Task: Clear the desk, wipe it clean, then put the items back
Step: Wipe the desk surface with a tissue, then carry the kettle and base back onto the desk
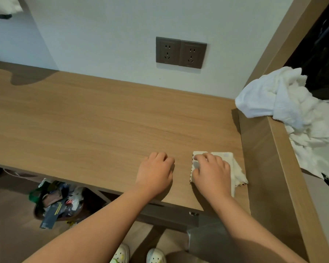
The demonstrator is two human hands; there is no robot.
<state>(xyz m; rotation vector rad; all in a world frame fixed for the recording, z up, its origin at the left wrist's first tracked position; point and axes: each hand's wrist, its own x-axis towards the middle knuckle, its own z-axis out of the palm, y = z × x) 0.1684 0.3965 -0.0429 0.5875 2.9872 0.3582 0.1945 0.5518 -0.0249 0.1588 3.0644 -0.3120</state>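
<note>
Desk (84,120) bore both hands near its right end. Left hand (156,171) rested w/ fingers curled under, holding nothing. Right hand (211,173), just beside it, gripped cloth (235,168) under bent fingers. Cloth looked thin, soft, light; prob. bunches easily, so press flat on its middle. Further right, side panel (273,149) would stop strokes; white towels (285,105) heaped atop it.
</note>
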